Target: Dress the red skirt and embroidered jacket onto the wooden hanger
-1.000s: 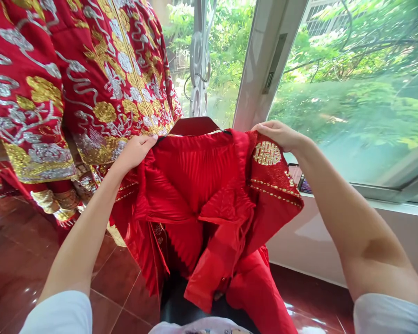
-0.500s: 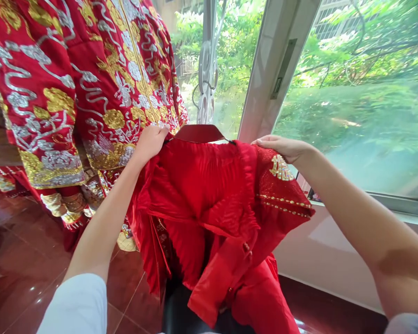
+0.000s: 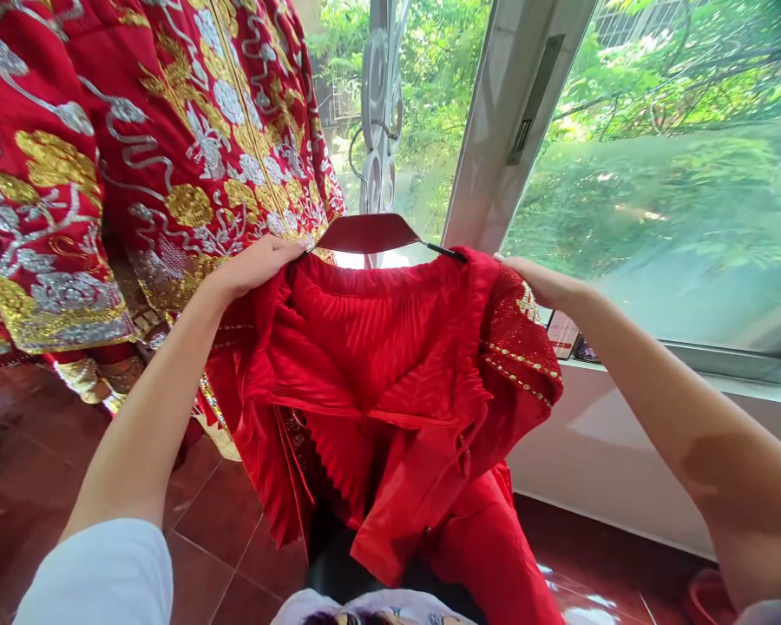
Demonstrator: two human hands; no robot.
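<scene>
A red pleated garment with gold trim hangs from a dark red hanger in front of me. My left hand is closed on the garment's top edge at the hanger's left end. On the right, my right hand grips the top edge by a gold-embroidered panel. The cloth droops between both hands and folds down toward my lap.
A red robe heavy with gold and silver embroidery hangs at the left. A window frame and glass with green trees fill the right. A phone lies on the white sill. Dark red floor tiles show below.
The hanger's right end has come free of the cloth and now shows. My right hand slid right and down along the top edge, hiding most of the gold emblem.
</scene>
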